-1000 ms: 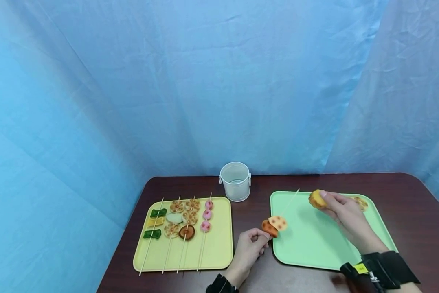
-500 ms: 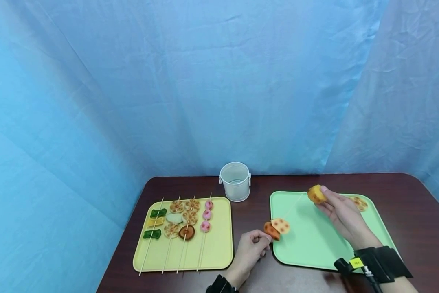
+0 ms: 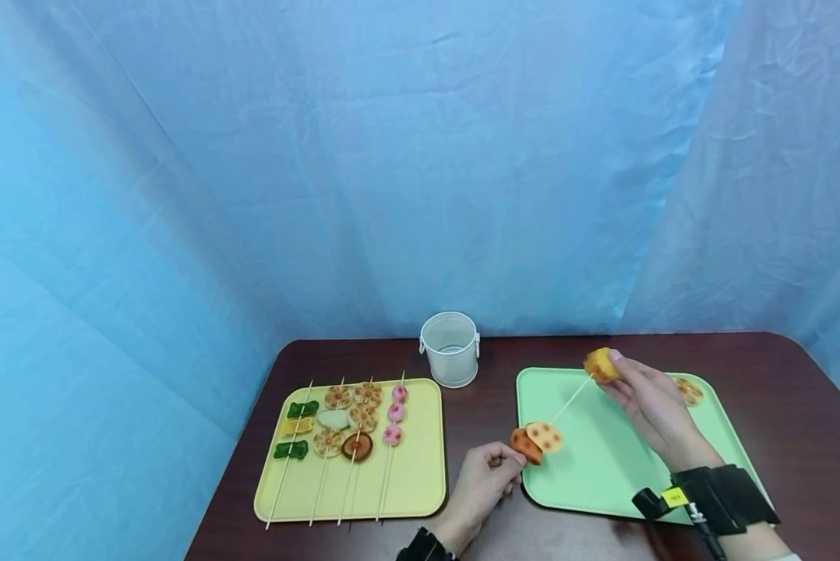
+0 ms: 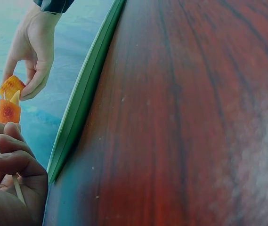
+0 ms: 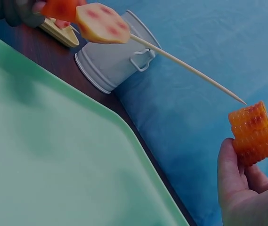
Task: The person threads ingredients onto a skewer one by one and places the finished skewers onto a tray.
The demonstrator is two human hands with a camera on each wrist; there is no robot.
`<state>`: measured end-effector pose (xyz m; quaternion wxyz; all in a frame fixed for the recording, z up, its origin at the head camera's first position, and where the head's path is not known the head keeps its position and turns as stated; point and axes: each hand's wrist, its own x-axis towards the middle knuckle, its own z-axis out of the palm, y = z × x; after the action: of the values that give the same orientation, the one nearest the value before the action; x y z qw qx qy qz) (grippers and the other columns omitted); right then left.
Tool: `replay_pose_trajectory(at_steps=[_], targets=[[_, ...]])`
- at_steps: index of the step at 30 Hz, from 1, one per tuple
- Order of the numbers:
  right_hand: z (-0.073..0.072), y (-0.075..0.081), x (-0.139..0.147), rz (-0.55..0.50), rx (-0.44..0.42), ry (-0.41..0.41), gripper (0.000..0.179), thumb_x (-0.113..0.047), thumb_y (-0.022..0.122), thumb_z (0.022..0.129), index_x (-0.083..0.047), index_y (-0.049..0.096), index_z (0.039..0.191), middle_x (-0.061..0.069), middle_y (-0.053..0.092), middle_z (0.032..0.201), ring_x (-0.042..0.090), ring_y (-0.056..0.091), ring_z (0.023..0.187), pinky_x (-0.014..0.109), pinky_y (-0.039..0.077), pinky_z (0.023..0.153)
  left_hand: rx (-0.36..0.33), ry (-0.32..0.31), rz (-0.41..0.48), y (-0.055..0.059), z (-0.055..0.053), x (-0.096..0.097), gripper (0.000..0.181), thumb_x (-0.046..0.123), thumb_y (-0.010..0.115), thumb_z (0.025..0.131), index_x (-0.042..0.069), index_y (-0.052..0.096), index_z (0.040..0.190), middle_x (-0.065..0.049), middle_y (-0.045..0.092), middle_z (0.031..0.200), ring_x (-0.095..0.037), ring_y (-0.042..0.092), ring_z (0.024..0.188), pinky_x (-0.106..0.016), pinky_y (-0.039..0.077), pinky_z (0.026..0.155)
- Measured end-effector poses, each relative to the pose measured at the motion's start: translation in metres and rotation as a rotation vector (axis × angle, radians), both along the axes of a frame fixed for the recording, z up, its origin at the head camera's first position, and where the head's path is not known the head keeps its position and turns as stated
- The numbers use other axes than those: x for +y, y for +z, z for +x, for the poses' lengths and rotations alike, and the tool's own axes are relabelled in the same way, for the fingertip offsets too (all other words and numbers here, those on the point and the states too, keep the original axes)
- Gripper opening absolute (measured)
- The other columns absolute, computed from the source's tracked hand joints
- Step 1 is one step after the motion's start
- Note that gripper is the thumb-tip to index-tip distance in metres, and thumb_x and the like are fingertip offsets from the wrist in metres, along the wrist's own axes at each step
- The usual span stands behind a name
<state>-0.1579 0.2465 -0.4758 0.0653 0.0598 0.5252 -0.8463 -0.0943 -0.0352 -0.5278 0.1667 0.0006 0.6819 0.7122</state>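
My left hand [image 3: 481, 485] pinches a wooden skewer [image 5: 190, 68] near its lower end, at the left edge of the green tray [image 3: 581, 487]. On the skewer sit an orange-brown piece [image 3: 526, 446] close to my fingers and a pale slice with reddish spots [image 5: 103, 23] above it. Beyond the slice the stick is bare up to its point. Over the tray's back part my right hand [image 3: 651, 401] holds a short piece of corn [image 5: 254, 134] between thumb and fingers. The skewer's point is right at the corn's edge; whether it touches cannot be told.
A yellow tray [image 3: 420, 483] at the left bears several loaded skewers. Between the trays, at the back, stands a white pail [image 3: 451, 354]. A browned round slice [image 3: 689, 391] lies in the green tray's far right corner. A blue curtain [image 3: 420, 171] hangs behind the table.
My right hand with the corn has shifted slightly left and up. My left hand has moved the skewer a little right, and its point now meets the corn's edge in the head view.
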Motion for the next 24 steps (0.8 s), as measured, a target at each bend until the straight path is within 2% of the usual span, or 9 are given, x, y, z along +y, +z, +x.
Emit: replay_pose_trajectory(at_steps=[5, 10, 17, 24], targets=[[0.001, 0.001, -0.002, -0.011, 0.011, 0.002, 0.031, -0.026, 0.062, 0.105, -0.012, 0.054, 0.132, -0.008, 0.057, 0.128, 0.008, 0.067, 0.110, 0.025, 0.054, 0.095, 0.002, 0.000, -0.011, 0.000, 0.000, 0.001, 0.016, 0.015, 0.070, 0.093, -0.001, 0.072, 0.090, 0.003, 0.060, 0.066, -0.008, 0.046, 0.054, -0.023, 0.033, 0.046], [0.001, 0.002, -0.005, -0.002, 0.020, 0.001, 0.020, -0.024, 0.063, 0.105, -0.015, 0.064, 0.123, -0.006, 0.061, 0.125, 0.009, 0.068, 0.108, 0.026, 0.055, 0.094, 0.006, 0.001, -0.007, -0.001, 0.000, 0.001, 0.017, 0.015, 0.070, 0.093, -0.002, 0.072, 0.091, 0.003, 0.059, 0.066, -0.007, 0.046, 0.054, -0.022, 0.033, 0.046], [0.003, 0.003, -0.007, 0.103, 0.052, 0.035, 0.036, -0.025, 0.063, 0.105, -0.010, 0.053, 0.136, -0.004, 0.058, 0.126, 0.006, 0.066, 0.110, 0.024, 0.053, 0.095, -0.011, -0.003, 0.002, -0.001, 0.000, 0.001, 0.018, 0.016, 0.070, 0.093, -0.002, 0.072, 0.093, 0.003, 0.059, 0.066, -0.008, 0.045, 0.054, -0.023, 0.034, 0.047], [0.006, 0.006, -0.017, 0.203, 0.042, 0.069, 0.056, -0.028, 0.064, 0.104, 0.001, 0.042, 0.147, -0.004, 0.057, 0.127, 0.006, 0.063, 0.111, 0.023, 0.053, 0.096, -0.016, 0.005, 0.000, 0.001, -0.001, 0.004, 0.018, 0.015, 0.069, 0.093, -0.002, 0.072, 0.094, 0.003, 0.057, 0.064, -0.008, 0.043, 0.053, -0.024, 0.032, 0.046]])
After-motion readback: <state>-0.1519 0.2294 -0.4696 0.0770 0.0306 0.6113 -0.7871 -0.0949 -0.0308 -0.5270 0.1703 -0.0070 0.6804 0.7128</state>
